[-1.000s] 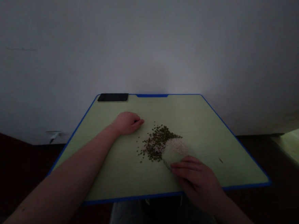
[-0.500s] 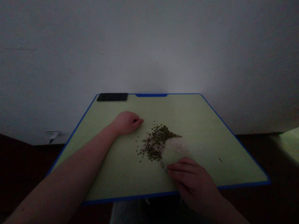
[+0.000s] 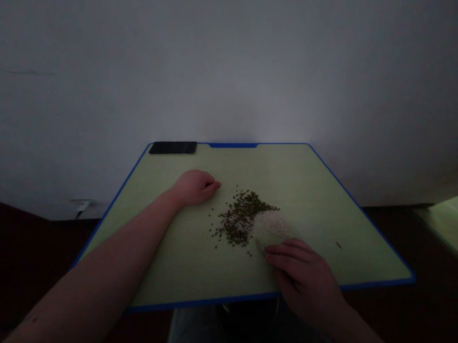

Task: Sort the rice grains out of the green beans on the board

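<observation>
My left hand point(image 3: 195, 187) rests on the table in a loose fist, fingers curled and nothing visible in it, left of a spread of small green-brown beans point(image 3: 238, 220). Against the right side of the beans lies a mound of small white grains point(image 3: 270, 223), which look like rice. My right hand point(image 3: 300, 266) is at the near side of this mound, fingers closed on a clear, thin-edged thing point(image 3: 260, 246). Only a curved edge of that thing shows; the fingers and dim light hide its kind.
The pale green table point(image 3: 173, 274) has a blue rim. A black phone point(image 3: 173, 147) lies at its far left corner. A thin dark sliver point(image 3: 338, 245) sits at the right. Behind the table stands a wall point(image 3: 221, 62), with a plug point(image 3: 83, 207) low on the left.
My right hand has drawn slightly to the right with the clear thing. A few beans now show where its edge was. My left hand has stayed in place.
</observation>
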`<state>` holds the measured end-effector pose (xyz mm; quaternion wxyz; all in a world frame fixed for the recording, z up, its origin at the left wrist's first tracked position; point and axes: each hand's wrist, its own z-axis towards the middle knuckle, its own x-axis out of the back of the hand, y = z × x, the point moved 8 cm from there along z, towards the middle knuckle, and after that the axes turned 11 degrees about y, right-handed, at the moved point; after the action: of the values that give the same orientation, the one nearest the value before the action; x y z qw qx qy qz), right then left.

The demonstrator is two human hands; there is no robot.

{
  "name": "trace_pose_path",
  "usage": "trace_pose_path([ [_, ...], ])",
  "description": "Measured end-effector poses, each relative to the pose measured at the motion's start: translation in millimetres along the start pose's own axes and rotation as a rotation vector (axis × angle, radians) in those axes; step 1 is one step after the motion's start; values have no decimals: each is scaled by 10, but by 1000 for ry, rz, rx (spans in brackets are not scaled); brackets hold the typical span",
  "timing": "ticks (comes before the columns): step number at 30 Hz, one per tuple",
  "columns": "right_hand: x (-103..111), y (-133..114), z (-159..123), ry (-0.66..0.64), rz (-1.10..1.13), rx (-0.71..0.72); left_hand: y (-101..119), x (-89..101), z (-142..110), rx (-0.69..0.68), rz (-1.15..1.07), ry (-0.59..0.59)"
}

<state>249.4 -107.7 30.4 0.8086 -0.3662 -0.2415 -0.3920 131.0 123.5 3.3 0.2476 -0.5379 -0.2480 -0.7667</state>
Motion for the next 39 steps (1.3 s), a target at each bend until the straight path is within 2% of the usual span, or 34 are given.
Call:
trace_pose_path([
  [12, -50, 14, 53, -42, 6, -28, 10, 6, -8, -6, -5, 1],
  [25, -16, -37, 12, -66, 132, 12, -9, 1, 23, -6, -12, -11],
  [39, -48, -75, 99, -96, 111, 27, 14, 38, 19, -11, 10, -2],
])
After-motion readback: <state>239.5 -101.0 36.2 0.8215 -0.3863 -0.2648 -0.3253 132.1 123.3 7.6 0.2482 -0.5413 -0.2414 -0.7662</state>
